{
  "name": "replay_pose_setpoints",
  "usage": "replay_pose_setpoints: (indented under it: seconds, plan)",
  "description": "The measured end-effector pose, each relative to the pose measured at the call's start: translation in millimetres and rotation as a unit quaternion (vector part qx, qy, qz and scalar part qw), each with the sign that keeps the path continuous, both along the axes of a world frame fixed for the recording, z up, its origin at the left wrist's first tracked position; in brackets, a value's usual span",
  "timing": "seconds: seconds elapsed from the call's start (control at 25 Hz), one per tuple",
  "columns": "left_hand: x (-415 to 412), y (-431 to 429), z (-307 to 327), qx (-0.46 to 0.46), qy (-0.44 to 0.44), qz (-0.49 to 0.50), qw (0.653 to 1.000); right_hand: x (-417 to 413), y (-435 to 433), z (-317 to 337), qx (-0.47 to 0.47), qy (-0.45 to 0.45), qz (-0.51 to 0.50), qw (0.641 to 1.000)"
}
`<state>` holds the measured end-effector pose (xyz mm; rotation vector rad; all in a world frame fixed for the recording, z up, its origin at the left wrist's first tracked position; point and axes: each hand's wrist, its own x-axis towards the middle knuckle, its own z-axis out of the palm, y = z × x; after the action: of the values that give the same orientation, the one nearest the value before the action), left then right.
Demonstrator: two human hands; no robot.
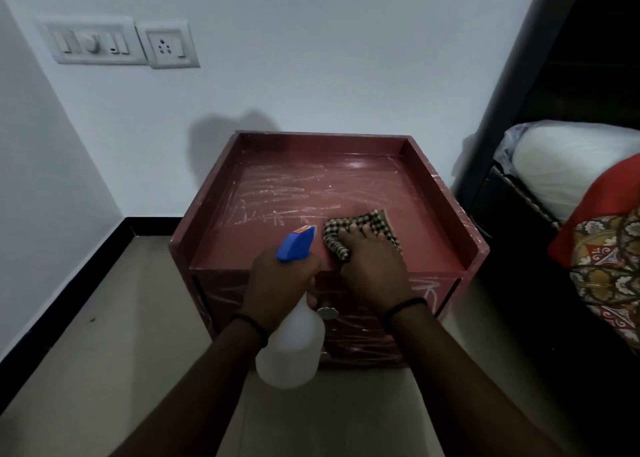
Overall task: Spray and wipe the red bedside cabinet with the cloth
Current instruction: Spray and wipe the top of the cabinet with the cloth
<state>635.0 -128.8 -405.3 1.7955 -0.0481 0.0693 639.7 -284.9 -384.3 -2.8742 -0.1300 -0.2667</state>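
The red bedside cabinet stands against the white wall, its recessed top streaked with white scribbles. My left hand grips the neck of a white spray bottle with a blue trigger head pointing over the cabinet's front edge. My right hand presses a checked cloth flat on the top, near the front middle, fingers spread over it. Part of the cloth bunches under my palm.
A bed with a white pillow and a red patterned cover stands close on the right, beside a dark headboard. A switch panel and socket sit on the wall at upper left. Tiled floor lies left of the cabinet.
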Motion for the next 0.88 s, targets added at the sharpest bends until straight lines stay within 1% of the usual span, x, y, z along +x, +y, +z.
replay_pose_setpoints:
  seconds: [0.08, 0.28, 0.36, 0.52, 0.64, 0.76, 0.88]
  plan:
    - [2, 4, 1, -0.001, 0.004, 0.003, 1.000, 6, 4, 2, -0.007, 0.003, -0.003, 1.000]
    - [2, 8, 2, -0.029, 0.028, 0.002, 0.999, 63, 20, 11, 0.000, 0.033, -0.025, 0.999]
    - [2, 8, 1, -0.036, 0.033, 0.006, 0.999, 52, 20, 7, 0.000, 0.030, -0.018, 0.999]
    - [9, 15, 0, -0.027, 0.030, 0.015, 0.999, 4, 21, 1, 0.030, 0.022, 0.009, 0.999]
    - [11, 21, 0, -0.035, 0.030, 0.020, 0.999, 26, 28, 8, -0.002, 0.024, 0.010, 1.000]
    - [11, 23, 1, -0.037, 0.029, 0.027, 0.999, 63, 39, 11, 0.005, 0.037, -0.012, 0.999]
    - [8, 25, 1, -0.039, 0.028, 0.023, 0.999, 51, 38, 7, 0.008, 0.041, -0.001, 0.999]
